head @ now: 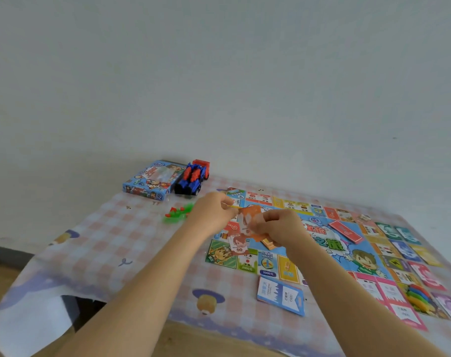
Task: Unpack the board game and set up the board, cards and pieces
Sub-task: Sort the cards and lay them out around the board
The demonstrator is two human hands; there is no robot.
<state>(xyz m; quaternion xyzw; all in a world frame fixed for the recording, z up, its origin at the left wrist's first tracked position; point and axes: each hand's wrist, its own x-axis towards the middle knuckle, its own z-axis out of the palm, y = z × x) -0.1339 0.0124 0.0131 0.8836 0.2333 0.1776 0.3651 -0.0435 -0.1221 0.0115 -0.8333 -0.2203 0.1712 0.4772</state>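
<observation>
The colourful game board (330, 256) lies unfolded on the table. Above its near-left corner my right hand (278, 228) grips a bundle of orange play-money notes (248, 220). My left hand (214, 213) pinches a thin yellow band (232, 206) at the bundle's top edge. A loose "50" note (238, 244) lies on the board under my hands. A red card deck (345, 231) sits on the board's middle. A blue card stack (281, 296) lies off the board's near edge. Coloured pawns (420, 297) lie in a bag at the right.
The blue game box (149, 182) stands at the table's far-left corner with a blue-and-red toy truck (192, 180) beside it. Green and red plastic houses (178, 215) lie left of my left hand. A checked cloth (103, 253) covers the table; a wall rises behind.
</observation>
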